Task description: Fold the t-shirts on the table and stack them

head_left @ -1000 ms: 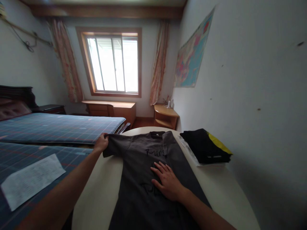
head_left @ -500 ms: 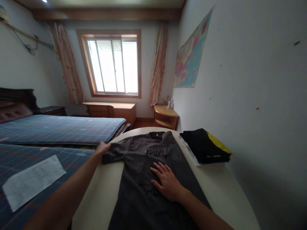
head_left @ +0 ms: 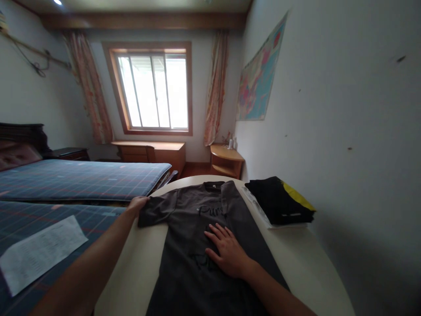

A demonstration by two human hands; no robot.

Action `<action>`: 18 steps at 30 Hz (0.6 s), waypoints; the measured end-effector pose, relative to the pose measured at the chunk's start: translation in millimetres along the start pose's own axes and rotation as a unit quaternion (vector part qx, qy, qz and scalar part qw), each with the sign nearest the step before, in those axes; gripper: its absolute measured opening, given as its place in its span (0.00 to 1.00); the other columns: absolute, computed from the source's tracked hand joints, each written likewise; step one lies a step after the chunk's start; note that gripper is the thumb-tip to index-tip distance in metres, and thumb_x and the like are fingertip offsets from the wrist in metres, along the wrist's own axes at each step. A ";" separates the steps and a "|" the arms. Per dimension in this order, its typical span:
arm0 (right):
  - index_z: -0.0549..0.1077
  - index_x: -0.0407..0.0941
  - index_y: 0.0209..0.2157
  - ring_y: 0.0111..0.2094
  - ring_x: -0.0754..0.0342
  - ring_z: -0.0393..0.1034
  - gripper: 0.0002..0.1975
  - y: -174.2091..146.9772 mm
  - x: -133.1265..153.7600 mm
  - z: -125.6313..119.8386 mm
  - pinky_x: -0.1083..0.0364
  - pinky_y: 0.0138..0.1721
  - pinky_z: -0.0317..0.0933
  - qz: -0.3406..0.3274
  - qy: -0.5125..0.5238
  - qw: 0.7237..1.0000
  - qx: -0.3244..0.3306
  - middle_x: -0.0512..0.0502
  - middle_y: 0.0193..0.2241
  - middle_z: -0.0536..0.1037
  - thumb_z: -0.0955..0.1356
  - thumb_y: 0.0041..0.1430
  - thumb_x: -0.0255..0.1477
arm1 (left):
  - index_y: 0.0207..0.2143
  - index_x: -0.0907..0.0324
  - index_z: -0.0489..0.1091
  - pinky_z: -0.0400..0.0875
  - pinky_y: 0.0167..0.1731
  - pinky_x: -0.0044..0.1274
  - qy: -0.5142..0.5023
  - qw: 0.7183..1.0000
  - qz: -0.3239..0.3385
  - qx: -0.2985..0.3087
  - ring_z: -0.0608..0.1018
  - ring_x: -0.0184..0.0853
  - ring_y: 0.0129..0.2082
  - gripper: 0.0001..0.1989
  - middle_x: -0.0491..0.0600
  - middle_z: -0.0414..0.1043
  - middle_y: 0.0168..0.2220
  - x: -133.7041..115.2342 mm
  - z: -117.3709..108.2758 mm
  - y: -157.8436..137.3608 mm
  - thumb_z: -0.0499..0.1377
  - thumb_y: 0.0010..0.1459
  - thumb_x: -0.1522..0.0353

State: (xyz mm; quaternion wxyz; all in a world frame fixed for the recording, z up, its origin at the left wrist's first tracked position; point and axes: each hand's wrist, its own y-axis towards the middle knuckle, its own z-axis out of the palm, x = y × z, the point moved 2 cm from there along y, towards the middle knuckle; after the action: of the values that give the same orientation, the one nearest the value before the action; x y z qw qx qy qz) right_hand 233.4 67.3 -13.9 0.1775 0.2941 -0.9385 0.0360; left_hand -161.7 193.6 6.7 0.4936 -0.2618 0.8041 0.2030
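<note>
A dark grey T-shirt (head_left: 184,237) with black lettering lies on a pale round-edged table (head_left: 131,267), its collar toward the window. Its right side is folded over toward the middle, while the left sleeve sticks out. My left hand (head_left: 138,203) pinches the outer end of that sleeve at the table's left edge. Flat on the shirt's chest rests my right hand (head_left: 226,250), fingers spread, partly covering the lettering.
To the right on the table sits a stack of folded clothes (head_left: 279,199), black and yellow over white. A bed with a plaid mattress (head_left: 82,177) stands left, a sheet of paper (head_left: 42,252) on it. The wall (head_left: 345,109) runs along the right.
The view has shifted slightly. Both hands keep their places on the T-shirt, and the shirt looks the same.
</note>
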 end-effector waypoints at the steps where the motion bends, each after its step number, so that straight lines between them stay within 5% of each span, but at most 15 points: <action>1: 0.59 0.53 0.65 0.69 0.45 0.40 0.30 0.0 0.2 -0.2 0.41 0.67 0.33 0.000 0.000 1.000 0.000 0.47 0.68 0.53 0.59 0.65 0.49 | 0.32 0.66 0.75 0.75 0.25 0.29 0.003 1.000 -0.002 0.004 0.79 0.43 0.24 0.11 0.51 0.75 0.21 -4.3 1.2 -0.7 0.63 0.44 0.71; 5: 0.59 0.53 0.65 0.69 0.45 0.41 0.30 0.0 1.1 -0.8 0.41 0.67 0.34 -0.001 0.001 1.000 -0.004 0.47 0.68 0.53 0.59 0.65 0.48 | 0.38 0.67 0.74 0.74 0.31 0.28 0.026 0.999 0.037 0.002 0.80 0.43 0.32 0.14 0.53 0.77 0.27 -33.8 6.2 -3.0 0.59 0.46 0.73; 9: 0.59 0.53 0.65 0.69 0.45 0.40 0.30 0.1 2.0 -1.5 0.41 0.67 0.34 0.000 0.003 1.000 -0.001 0.47 0.68 0.53 0.59 0.65 0.48 | 0.41 0.63 0.74 0.72 0.44 0.28 0.026 0.989 0.143 0.029 0.78 0.43 0.45 0.15 0.55 0.78 0.41 -81.4 26.0 -22.0 0.60 0.49 0.71; 13: 0.59 0.52 0.65 0.69 0.45 0.41 0.30 0.0 2.3 -2.6 0.41 0.67 0.35 0.001 0.000 1.000 0.002 0.46 0.68 0.54 0.59 0.65 0.49 | 0.51 0.57 0.70 0.73 0.42 0.26 -0.009 0.941 0.291 0.170 0.80 0.37 0.41 0.23 0.52 0.74 0.50 -120.0 54.6 -71.2 0.64 0.52 0.63; 15: 0.59 0.52 0.65 0.69 0.45 0.41 0.30 -0.2 1.9 -2.6 0.41 0.67 0.35 0.001 -0.001 1.000 0.000 0.47 0.68 0.53 0.59 0.65 0.48 | 0.53 0.57 0.67 0.73 0.42 0.27 -0.018 0.910 0.356 0.213 0.80 0.36 0.39 0.23 0.54 0.72 0.53 -125.2 62.0 -96.8 0.61 0.56 0.60; 18: 0.60 0.53 0.65 0.69 0.45 0.42 0.29 -0.7 1.1 -1.4 0.41 0.67 0.35 0.001 0.001 1.000 -0.003 0.48 0.68 0.54 0.59 0.65 0.47 | 0.51 0.58 0.67 0.72 0.44 0.29 -0.007 0.920 0.354 0.167 0.79 0.37 0.42 0.18 0.54 0.73 0.50 -109.9 61.9 -117.4 0.56 0.60 0.61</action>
State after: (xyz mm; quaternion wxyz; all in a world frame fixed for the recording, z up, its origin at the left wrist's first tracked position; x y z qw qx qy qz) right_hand 233.3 66.4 -12.3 0.1795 0.2931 -0.9385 0.0339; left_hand -4.9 162.5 71.0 0.4317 0.1272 0.8631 0.2293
